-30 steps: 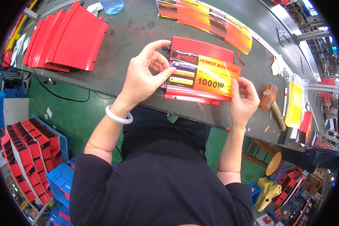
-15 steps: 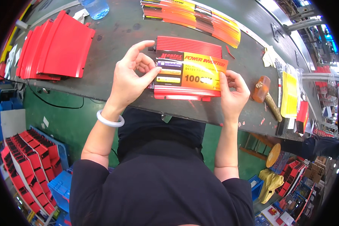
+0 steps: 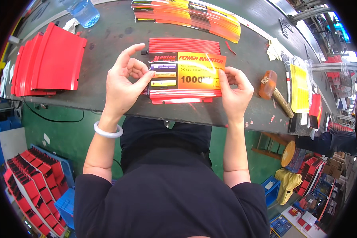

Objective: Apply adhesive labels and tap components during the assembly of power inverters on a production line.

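Note:
A red, ribbed metal inverter case (image 3: 184,46) lies flat on the bench in front of me. Over its middle is a glossy yellow, orange and black label (image 3: 198,71), whose right end reaches slightly past the case. My left hand (image 3: 123,85) has its thumb at the label's left edge, with the index finger raised and the other fingers curled behind. The thumb and bent fingers of my right hand (image 3: 236,93) close on the label's right edge. Whether the label's underside touches the case all along cannot be seen.
Red metal panels (image 3: 57,59) stack at the left, near a blue-tinted bottle (image 3: 85,16). Fanned labels (image 3: 186,16) lie at the back. A mallet (image 3: 269,85) and yellow sheets (image 3: 299,89) rest at the right. Racks of red parts (image 3: 35,186) stand below the bench.
The label, slanted half a second ago, now sits more level along the case. Both hands keep their grip at its ends. The whole scene has shifted slightly left in view.

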Motion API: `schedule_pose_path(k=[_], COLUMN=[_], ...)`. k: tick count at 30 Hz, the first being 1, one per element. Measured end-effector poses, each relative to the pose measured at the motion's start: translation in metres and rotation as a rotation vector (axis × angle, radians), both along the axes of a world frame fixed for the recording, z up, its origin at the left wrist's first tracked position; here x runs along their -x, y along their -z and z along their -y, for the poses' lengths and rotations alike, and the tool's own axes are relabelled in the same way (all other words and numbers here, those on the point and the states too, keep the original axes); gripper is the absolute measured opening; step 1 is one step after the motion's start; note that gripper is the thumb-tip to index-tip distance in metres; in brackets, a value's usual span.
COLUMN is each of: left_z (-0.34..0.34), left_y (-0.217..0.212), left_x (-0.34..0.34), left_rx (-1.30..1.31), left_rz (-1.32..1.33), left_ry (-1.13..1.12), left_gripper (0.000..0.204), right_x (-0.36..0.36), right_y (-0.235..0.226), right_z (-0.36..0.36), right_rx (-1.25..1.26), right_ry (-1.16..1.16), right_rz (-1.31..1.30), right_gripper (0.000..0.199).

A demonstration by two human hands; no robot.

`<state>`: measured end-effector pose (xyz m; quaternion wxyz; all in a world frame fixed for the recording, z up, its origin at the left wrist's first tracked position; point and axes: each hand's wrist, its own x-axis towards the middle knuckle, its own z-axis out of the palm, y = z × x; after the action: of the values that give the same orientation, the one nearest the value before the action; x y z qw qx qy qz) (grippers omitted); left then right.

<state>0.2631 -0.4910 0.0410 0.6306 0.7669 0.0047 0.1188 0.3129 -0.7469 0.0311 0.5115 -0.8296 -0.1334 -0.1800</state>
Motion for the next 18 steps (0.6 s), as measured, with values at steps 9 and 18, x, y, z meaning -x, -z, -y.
schedule_pose_path(k=[9, 18], left_z=[0.0012, 0.0023], left_y=[0.0009, -0.0020], left_x=[-0.0010, -0.0005], left_rx=[0.010, -0.042], left_rz=[0.024, 0.032], left_ry=[-0.020, -0.034], left_gripper=[0.054, 0.057], right_x=[-0.0003, -0.0010], right_y=[-0.0007, -0.0014], right_z=[-0.0010, -0.0028], right_rx=[0.035, 0.113], right_ry=[-0.002, 0.005], right_rz=[0.054, 0.134], right_gripper=[0.009, 0.009])
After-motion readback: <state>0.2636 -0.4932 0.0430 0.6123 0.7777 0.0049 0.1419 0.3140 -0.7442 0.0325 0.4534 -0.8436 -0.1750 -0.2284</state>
